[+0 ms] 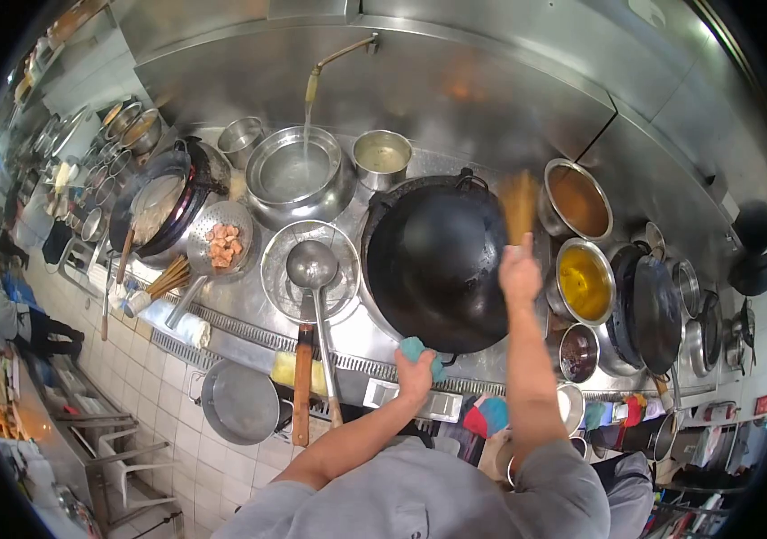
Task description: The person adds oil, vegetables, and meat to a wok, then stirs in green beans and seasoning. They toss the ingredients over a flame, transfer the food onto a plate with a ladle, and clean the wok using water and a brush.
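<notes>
My right hand (520, 274) is closed around the handle of a bamboo wok brush (518, 207), its bristles smeared by motion. The brush is over the right rim of a large black wok (437, 269), whose dark inside looks wet and shiny. At the wok's near edge my left hand (415, 373) grips a folded teal cloth (421, 350); whether a wok handle lies under the cloth is hidden. Left of the wok, a steel ladle (312, 265) rests across a wire strainer bowl (280, 287).
Water runs from a tap (311, 90) into a steel pot (334, 184). A perforated skimmer (208, 216) holds meat pieces (223, 244). On the right stand a pot of brown liquid (576, 202) and a bowl of yellow oil (585, 283). Another person (28, 328) is at far left.
</notes>
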Available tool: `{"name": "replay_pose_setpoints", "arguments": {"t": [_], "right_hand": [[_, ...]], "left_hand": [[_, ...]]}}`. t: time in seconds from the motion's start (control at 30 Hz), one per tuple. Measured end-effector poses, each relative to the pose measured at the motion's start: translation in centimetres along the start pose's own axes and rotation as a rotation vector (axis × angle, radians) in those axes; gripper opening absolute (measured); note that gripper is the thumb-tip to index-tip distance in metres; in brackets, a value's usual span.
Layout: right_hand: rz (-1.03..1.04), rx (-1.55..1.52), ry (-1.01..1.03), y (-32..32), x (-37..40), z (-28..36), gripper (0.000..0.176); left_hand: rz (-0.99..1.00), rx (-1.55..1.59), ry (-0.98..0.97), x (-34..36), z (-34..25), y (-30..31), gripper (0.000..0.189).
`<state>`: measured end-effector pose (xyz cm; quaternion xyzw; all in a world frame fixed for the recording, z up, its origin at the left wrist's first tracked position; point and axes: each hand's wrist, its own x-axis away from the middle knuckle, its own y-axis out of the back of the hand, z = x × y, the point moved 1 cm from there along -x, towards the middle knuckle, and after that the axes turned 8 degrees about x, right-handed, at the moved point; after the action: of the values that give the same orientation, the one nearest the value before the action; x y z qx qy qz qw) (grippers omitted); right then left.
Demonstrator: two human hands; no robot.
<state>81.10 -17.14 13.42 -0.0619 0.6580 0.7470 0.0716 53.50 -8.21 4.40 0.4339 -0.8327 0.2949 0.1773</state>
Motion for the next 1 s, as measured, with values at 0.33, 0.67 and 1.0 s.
{"name": "replay_pose_setpoints", "arguments": {"t": [0.33, 0.67, 1.0], "right_hand": [[0.961, -0.147, 0.479, 7.2, 8.3, -1.8, 0.062], [-0.056, -0.106, 0.067, -1.1, 0.0, -2.3, 0.062], [0.621, 0.144, 0.450, 3.9, 4.3, -3.6, 0.056]], "left_hand": [[-0.028, -0.038, -0.003, -1.2, 2.2, 0.9, 0.048], [-0.005, -0.020, 0.051, -0.3, 0.4, 0.3, 0.057], [-0.009, -0.066, 0.067, 1.2, -0.7, 0.1, 0.065]]}}
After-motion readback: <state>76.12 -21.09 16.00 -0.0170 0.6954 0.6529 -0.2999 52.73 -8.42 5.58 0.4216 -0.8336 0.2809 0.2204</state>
